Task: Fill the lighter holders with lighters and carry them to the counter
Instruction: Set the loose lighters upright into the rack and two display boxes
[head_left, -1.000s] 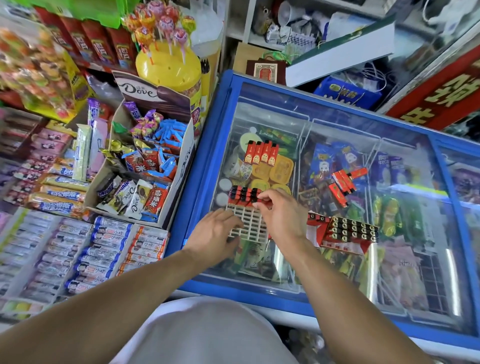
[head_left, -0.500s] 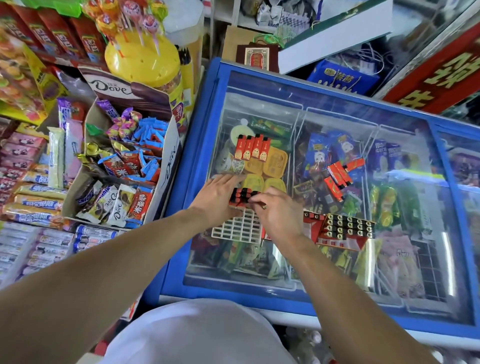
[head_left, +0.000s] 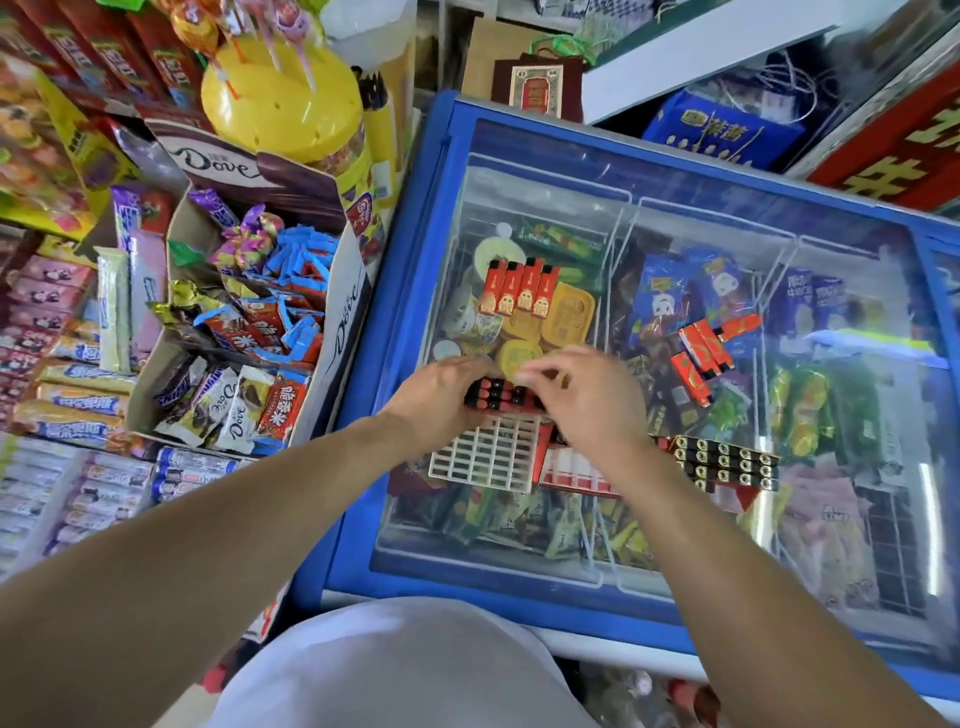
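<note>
- Where the freezer lid (head_left: 675, 218) serves as worktop, a white lighter holder (head_left: 485, 457) rests on its glass, lighters (head_left: 498, 395) filling its 12 o'clock edge.
- Left hand (head_left: 441, 397) clamped on that row; right hand (head_left: 582, 395) blurred, grip cannot be told.
- 4 loose lighters (head_left: 519, 288) at 12 o'clock; candy display (head_left: 249, 332) at 9 o'clock.

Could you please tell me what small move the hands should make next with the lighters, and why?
Probably press the row of red-and-black lighters, held between left hand and right hand, down into the white plastic grid holder; most of its cells below look empty.
</note>
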